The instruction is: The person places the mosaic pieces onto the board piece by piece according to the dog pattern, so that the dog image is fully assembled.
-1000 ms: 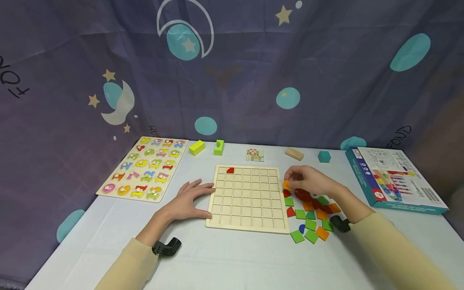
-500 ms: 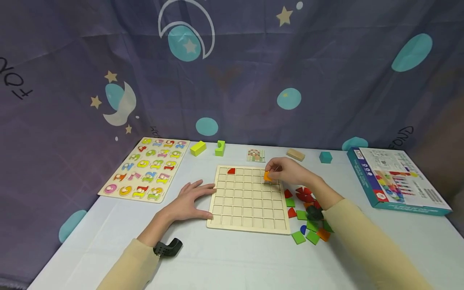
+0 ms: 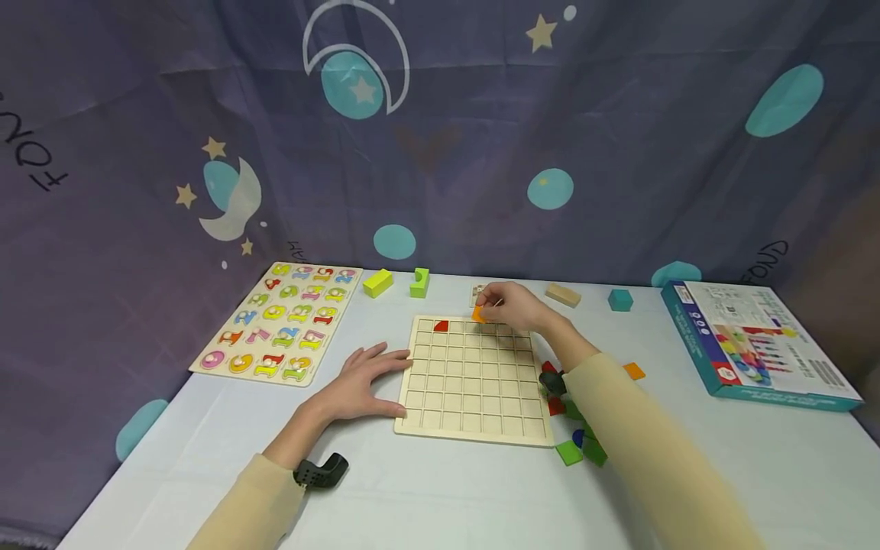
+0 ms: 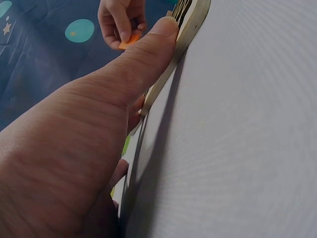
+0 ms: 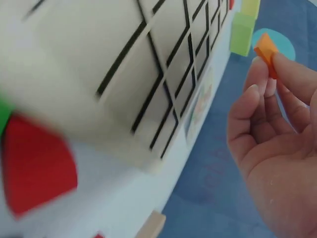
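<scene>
My right hand (image 3: 512, 307) pinches an orange square tile (image 5: 267, 51) between thumb and fingertips, over the far edge of the wooden grid board (image 3: 474, 439). In the left wrist view the orange tile (image 4: 130, 41) shows beneath the fingers of that hand. A red quarter-circle tile (image 3: 441, 326) lies in a cell of the board's far row. My left hand (image 3: 360, 384) rests at the board's left edge with fingers spread, its thumb (image 4: 143, 54) on the near left corner. A small picture card (image 3: 476, 296) behind the board is partly covered by my right hand.
Right of the board lie loose tiles, among them a green square (image 3: 569, 453) and an orange one (image 3: 634, 371), several under my right sleeve. A number puzzle board (image 3: 319, 364) sits left, a box (image 3: 763, 344) right. Yellow (image 3: 377, 283), green (image 3: 420, 283), wooden (image 3: 563, 295) and teal (image 3: 620, 300) blocks stand behind.
My right hand has carried the orange tile from the pile at the right, leftward to the board's far edge. My left hand has stayed at the left edge.
</scene>
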Available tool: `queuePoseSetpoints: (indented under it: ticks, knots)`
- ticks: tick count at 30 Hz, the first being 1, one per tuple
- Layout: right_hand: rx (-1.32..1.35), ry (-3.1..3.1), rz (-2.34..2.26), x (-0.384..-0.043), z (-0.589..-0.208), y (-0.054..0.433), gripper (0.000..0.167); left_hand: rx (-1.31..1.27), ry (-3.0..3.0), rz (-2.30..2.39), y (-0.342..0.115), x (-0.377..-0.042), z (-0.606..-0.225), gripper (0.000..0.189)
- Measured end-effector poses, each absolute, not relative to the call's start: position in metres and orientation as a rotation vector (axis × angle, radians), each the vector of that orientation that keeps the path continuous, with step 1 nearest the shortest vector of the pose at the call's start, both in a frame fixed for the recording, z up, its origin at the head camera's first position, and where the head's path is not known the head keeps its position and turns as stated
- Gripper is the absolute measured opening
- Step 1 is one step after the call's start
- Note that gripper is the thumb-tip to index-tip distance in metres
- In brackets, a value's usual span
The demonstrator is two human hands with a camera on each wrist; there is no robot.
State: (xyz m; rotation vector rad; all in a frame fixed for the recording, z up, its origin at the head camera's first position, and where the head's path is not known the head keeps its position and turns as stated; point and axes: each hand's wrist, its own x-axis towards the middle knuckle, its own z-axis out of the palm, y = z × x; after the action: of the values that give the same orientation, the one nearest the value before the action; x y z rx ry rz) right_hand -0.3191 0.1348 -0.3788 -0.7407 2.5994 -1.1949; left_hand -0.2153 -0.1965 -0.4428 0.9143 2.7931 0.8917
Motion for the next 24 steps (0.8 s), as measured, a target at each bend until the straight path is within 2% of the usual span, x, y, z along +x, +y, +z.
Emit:
queuePoseSetpoints:
  ticks: [14,24]
  knots:
    - [-0.635,2.595,-1.142,-0.333,-0.39,0.1,0.013,0.91,2.805,0.871,-0.198,-0.216,-0.445,0.081]
    - [-0.752,2.65,-0.974,-0.336,-0.397,0.089,0.007,0.899,2.808,0.866,-0.198,-0.217,-0.444,0.08]
